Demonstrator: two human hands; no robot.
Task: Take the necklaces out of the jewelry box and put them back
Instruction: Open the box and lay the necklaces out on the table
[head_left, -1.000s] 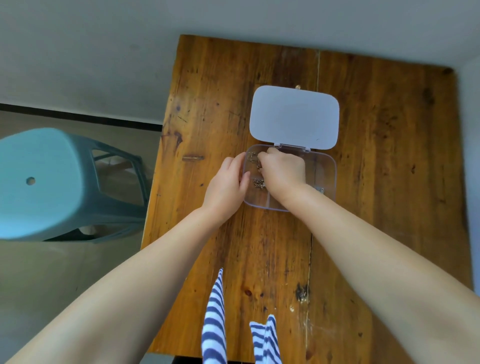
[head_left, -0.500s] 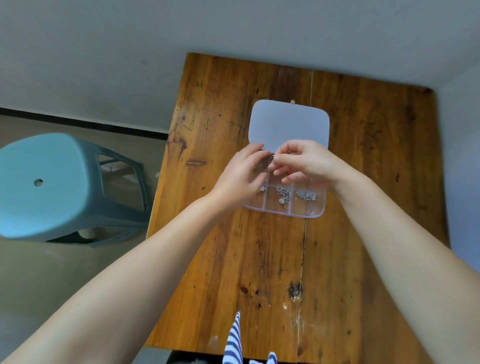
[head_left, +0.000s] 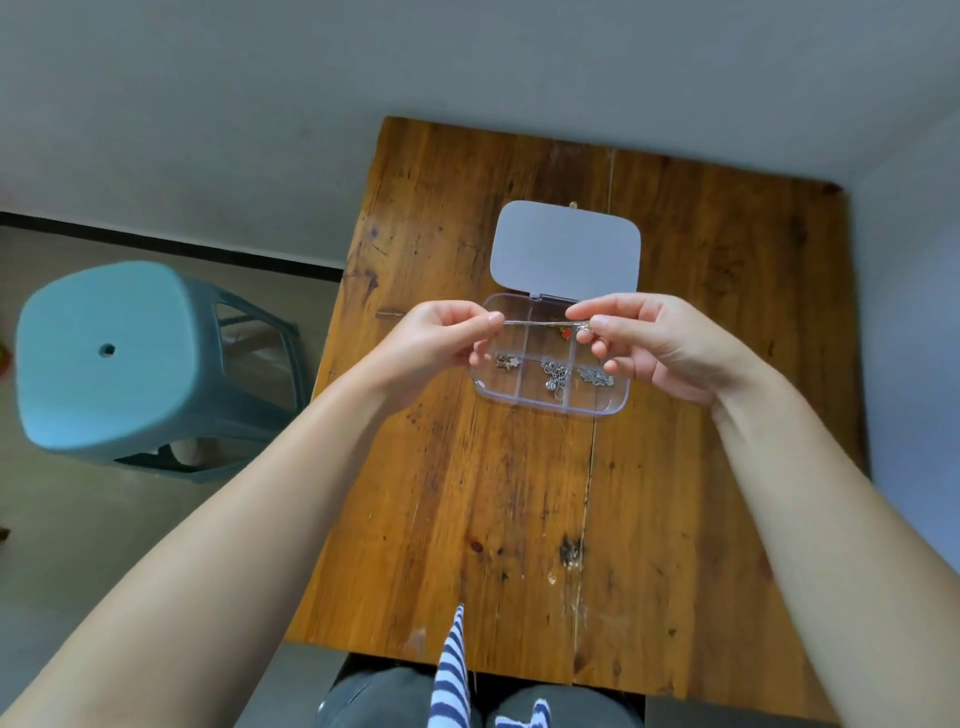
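A clear plastic jewelry box (head_left: 550, 404) with several compartments lies open on the wooden table (head_left: 493, 493), its white lid (head_left: 566, 249) folded back. Silver necklaces (head_left: 555, 375) rest in the front compartments, and a red charm (head_left: 566, 334) shows in a rear one. Above the box, a thin silver chain (head_left: 540, 323) is stretched level between my hands. My left hand (head_left: 441, 338) pinches its left end. My right hand (head_left: 649, 343) pinches its right end, where a small pendant hangs.
A teal plastic stool (head_left: 114, 353) stands on the floor left of the table. A grey wall runs behind the table and along its right side. My knees and a striped cloth (head_left: 452, 670) sit at the table's near edge.
Both hands have lifted out of the box and moved apart, drawing one chain taut between them. The view has pulled back, so the box looks smaller.
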